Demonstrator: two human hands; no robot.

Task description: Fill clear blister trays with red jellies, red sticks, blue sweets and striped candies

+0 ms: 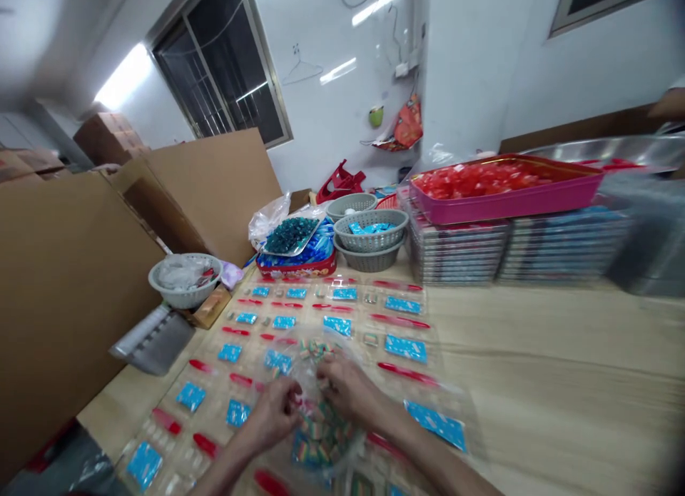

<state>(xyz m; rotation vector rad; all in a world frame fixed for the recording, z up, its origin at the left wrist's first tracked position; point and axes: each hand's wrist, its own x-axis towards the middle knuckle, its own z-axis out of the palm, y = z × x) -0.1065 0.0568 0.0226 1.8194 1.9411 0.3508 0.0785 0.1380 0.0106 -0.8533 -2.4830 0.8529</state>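
Two hands point(272, 414) gripping clear bag point(305, 371) of rainbow candies point(322, 432); blue labels point(405, 348) unreadable.

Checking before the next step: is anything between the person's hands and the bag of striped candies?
Nothing visible: the left hand and right hand are both touching the clear plastic bag of striped candies, with no object between them.

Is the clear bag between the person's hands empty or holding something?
Holding something: striped rainbow candies show through the clear plastic bag, above and below the left hand and right hand.
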